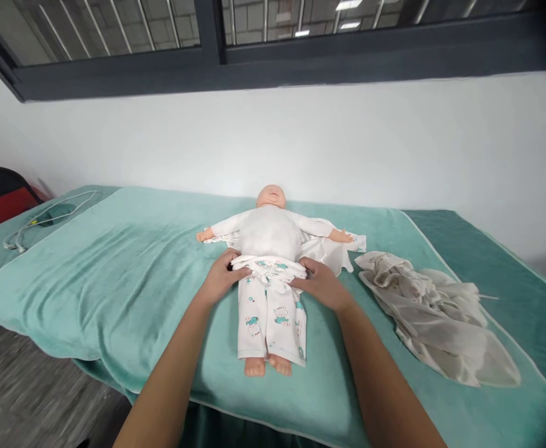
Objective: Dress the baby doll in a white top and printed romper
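A: How does the background look?

B: A plain white wall [282, 143] below a dark grey window frame [273, 65]. Against it is a broad surface spread with mint-green velvety cloth [128, 261].

A: And on the cloth?

B: A bald baby doll with a soft white body [270, 233], face up around the middle. Its head is by the back edge, its bare feet point to the front edge, and both arms stretch sideways. A thin white garment with a small print [326, 250] lies spread beneath the arms.

A: Where are the hands?

B: Both at the doll's waist. The left hand [225, 275] is mostly closed, thumb on top, gripping the bunched waistband of the white trousers printed with teal bears [280, 311]. The right hand [323, 284] pinches the opposite side likewise. The trousers cover the legs down to the ankles.

A: Anything nearer the sides?

B: A crumpled heap of sheer cream-white fabric [436, 317] towards the right edge, well apart from the doll. A looped white cord [18, 246] rests by the left edge.
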Action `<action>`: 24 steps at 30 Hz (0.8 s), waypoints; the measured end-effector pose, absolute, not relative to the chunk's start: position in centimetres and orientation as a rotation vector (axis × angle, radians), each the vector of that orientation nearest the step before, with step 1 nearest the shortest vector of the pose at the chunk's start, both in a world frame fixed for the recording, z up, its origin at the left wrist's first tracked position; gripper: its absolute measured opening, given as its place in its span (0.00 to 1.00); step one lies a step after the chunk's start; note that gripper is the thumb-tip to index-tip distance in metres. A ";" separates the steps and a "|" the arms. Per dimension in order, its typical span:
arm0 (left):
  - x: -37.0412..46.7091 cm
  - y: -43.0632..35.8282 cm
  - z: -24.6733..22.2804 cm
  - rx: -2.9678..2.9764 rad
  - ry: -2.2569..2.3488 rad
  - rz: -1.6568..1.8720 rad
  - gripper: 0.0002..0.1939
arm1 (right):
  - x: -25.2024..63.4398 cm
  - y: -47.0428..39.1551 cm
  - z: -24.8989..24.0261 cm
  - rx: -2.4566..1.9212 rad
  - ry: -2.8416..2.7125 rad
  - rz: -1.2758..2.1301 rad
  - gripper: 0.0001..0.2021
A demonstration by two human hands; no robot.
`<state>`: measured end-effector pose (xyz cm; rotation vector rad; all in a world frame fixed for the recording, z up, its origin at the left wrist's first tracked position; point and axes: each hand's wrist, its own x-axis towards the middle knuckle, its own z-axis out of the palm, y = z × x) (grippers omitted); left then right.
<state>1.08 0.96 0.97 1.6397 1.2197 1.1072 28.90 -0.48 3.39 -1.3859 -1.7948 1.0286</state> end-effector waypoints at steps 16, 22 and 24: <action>2.1 -1.1 -0.3 1.934 1.744 1.214 0.10 | 26.0 -2.3 2.4 -1.352 -1.626 0.720 0.05; 2.1 -2.7 0.8 1.626 1.425 1.212 0.07 | 26.5 -2.5 2.4 -1.306 -1.621 0.884 0.06; 1.9 -3.6 0.8 1.577 1.346 1.185 0.11 | 26.8 -2.9 2.7 -1.312 -1.668 0.948 0.07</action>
